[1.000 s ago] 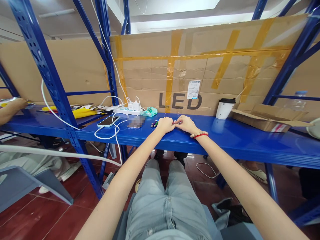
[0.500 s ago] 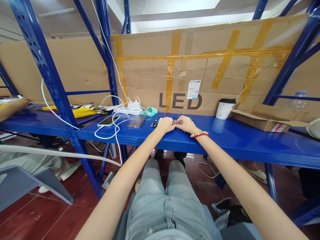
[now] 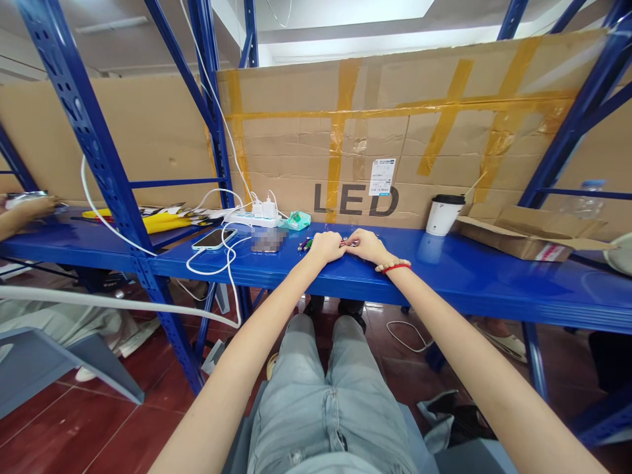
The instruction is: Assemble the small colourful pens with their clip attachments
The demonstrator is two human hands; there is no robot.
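Note:
My left hand [image 3: 327, 247] and my right hand [image 3: 366, 245] meet over the blue tabletop [image 3: 395, 270], both with fingers closed. Between their fingertips runs a small, slim, reddish-pink object [image 3: 344, 243]; it is too small for me to name. Several small dark and coloured pieces [image 3: 305, 245], with green and purple among them, lie just left of my left hand and are partly covered by it. A beaded bracelet with a red band [image 3: 394, 266] circles my right wrist.
Left of my hands are a phone [image 3: 215, 239], a white power strip [image 3: 251, 218] with cables and a green packet [image 3: 298, 220]. A lidded paper cup [image 3: 444, 215] and an open cardboard box [image 3: 530, 234] stand right. Another person's hand [image 3: 32, 208] shows far left.
My two hands stay in nearly the same place and pose. At the far left, the other person's hand has shifted back, and a silvery item now shows by it.

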